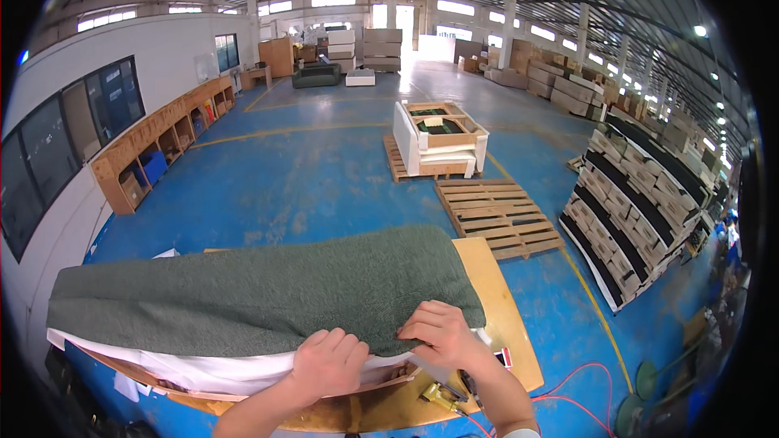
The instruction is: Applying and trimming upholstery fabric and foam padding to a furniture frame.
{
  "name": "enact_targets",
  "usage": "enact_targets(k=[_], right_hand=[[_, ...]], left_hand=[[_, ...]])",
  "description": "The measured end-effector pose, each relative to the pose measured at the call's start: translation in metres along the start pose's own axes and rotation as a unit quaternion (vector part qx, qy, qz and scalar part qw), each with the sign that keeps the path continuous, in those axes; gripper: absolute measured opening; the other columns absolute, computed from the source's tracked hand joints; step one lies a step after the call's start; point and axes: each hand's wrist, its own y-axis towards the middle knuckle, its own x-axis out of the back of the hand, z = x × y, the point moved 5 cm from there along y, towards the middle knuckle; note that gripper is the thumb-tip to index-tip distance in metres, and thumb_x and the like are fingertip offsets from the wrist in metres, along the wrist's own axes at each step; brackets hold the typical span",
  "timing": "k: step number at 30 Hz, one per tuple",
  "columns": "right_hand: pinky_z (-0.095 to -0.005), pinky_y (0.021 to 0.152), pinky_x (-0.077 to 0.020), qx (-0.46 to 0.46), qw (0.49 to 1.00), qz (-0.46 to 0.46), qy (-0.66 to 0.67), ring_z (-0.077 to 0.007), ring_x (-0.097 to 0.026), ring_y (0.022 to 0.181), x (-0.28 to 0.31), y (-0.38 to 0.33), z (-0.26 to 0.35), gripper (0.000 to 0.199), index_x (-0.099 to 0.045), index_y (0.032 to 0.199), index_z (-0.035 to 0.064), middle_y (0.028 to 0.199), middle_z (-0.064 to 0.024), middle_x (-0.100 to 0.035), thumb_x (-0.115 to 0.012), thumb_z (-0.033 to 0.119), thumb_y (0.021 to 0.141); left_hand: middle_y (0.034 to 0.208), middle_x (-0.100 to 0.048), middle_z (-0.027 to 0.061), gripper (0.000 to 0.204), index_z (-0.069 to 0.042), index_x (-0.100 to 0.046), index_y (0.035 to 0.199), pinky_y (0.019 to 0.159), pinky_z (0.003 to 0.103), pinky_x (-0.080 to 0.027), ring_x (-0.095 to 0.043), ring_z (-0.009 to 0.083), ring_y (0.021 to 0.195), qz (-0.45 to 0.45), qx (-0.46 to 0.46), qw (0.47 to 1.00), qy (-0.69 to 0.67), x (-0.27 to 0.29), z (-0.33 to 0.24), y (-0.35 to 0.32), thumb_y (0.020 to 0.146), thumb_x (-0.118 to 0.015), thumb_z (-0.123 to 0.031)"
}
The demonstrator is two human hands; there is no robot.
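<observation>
Dark green upholstery fabric (243, 296) lies over a long padded sofa part in front of me. White lining (203, 369) shows below its near edge, above a wooden frame edge. My left hand (330, 363) is closed on the fabric's near edge, right of the middle of its length. A short way to the right, my right hand (441, 334) pinches the same fabric near its right end, fingers curled over it. Just below my right hand, a yellow-green air staple gun (438, 396) lies on the wooden tabletop (507, 316).
A red hose (580, 369) loops over the blue floor at the right. Beyond the table are a wooden pallet (499, 209) and a white-wrapped furniture frame (442, 142). Stacked padded pieces (637, 203) stand right. Wooden shelving (166, 142) lines the left wall.
</observation>
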Motion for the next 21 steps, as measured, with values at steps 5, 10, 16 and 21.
enact_targets(k=[5, 10, 16, 21], right_hand=[[-0.0369, 0.067, -0.0489, -0.032, 0.983, -0.027, -0.179, -0.0251, -0.061, 0.077, 0.014, -0.004, -0.003, 0.027, -0.066, 0.086, 0.0082, 0.085, -0.0043, -0.062, -0.069, 0.005, 0.059], [-0.0357, 0.057, -0.0458, 0.001, 0.992, -0.023, -0.123, -0.0241, -0.055, 0.066, 0.005, -0.015, -0.02, 0.022, -0.057, 0.073, 0.0081, 0.071, -0.0045, -0.052, -0.063, 0.002, 0.052], [-0.0367, 0.051, -0.0427, 0.072, 0.992, -0.086, -0.052, -0.0255, -0.05, 0.059, 0.003, -0.021, -0.024, 0.024, -0.054, 0.07, 0.0068, 0.068, -0.0052, -0.049, -0.057, 0.004, 0.046], [-0.035, 0.056, -0.0459, 0.039, 0.991, -0.102, -0.077, -0.0246, -0.057, 0.066, 0.022, -0.037, -0.02, 0.024, -0.058, 0.075, 0.0068, 0.076, -0.0048, -0.059, -0.06, 0.004, 0.051]], left_hand=[[0.066, -0.046, 0.0037, 0.016, -0.008, -0.058, 0.077, 0.051, 0.033, -0.035, -0.047, 0.0205, 0.058, 0.031, -0.003, 1.0, -0.002, -0.005, 0.001, 0.001, 0.064, -0.066, -0.013], [0.061, -0.037, 0.0007, 0.015, -0.013, -0.047, 0.064, 0.049, 0.031, -0.031, -0.043, 0.017, 0.055, 0.012, -0.045, 0.999, 0.015, -0.003, -0.001, -0.004, 0.067, -0.062, -0.014], [0.061, -0.035, 0.0, 0.023, -0.014, -0.046, 0.065, 0.049, 0.031, -0.031, -0.042, 0.0161, 0.055, -0.009, -0.069, 0.997, 0.033, -0.001, -0.009, 0.0, 0.069, -0.068, -0.022], [0.062, -0.035, -0.0002, 0.034, -0.014, -0.048, 0.069, 0.049, 0.031, -0.03, -0.042, 0.017, 0.054, 0.062, -0.015, 0.997, 0.047, -0.015, -0.002, 0.008, 0.075, -0.074, -0.035]])
